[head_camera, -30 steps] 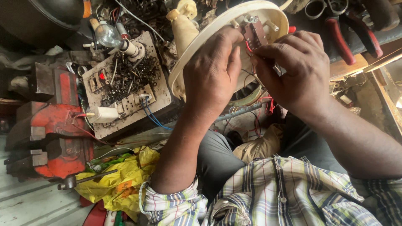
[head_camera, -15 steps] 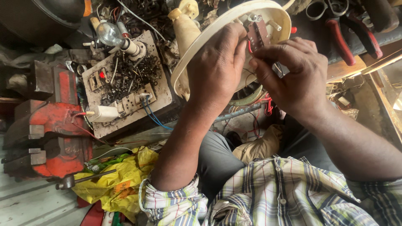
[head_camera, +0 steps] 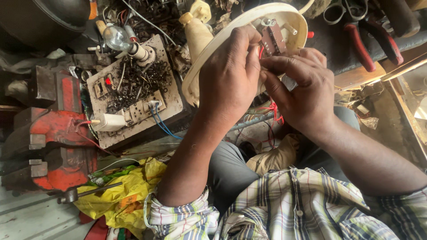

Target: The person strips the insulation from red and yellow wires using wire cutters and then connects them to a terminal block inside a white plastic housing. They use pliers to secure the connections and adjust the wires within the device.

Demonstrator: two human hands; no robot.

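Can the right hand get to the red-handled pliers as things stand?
Probably yes. The right hand is pinching wires at the cream housing, and the red-handled pliers lie in the open on the dark surface just beside it, nothing between. It would have to drop the wires first.

1. I see a cream housing (head_camera: 205,71) of smooth, slightly glossy plastic, held in my left hand (head_camera: 229,78).
2. The red vise (head_camera: 53,138) is painted metal — chipped, rough, matt.
3. The yellow bag (head_camera: 133,191) looks like thin crinkled plastic, shiny in the folds.
4. My checked shirt (head_camera: 293,209) is soft woven cloth.
5. The bulb (head_camera: 116,38) is clear glass — glossy.
6. The pliers (head_camera: 369,42) have red handles with a dull sheen.
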